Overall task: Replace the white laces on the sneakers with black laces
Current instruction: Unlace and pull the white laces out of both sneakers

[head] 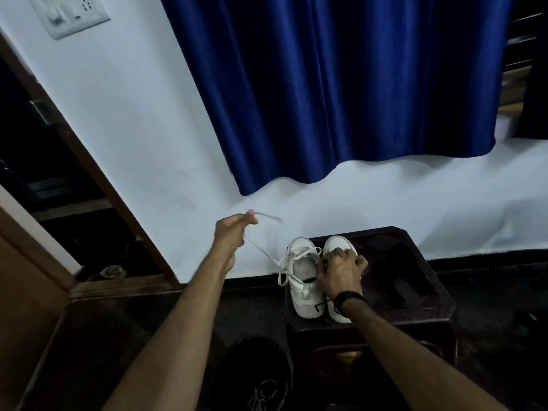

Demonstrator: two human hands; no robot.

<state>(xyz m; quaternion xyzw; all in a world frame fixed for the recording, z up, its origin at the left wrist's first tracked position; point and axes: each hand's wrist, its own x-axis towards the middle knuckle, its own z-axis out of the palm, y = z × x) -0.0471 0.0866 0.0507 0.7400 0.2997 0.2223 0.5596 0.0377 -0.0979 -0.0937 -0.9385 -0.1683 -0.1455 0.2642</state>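
Left hand pinches white lace, drawing it toward 10 o'clock to unthread; right hand grips left sneaker, steadying it.

surface: dark stool | on it: two white sneakers, side by side

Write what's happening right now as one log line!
step: unlacing | left hand: pulls white lace out of left sneaker | right hand: steadies sneakers | black laces: not threaded yet
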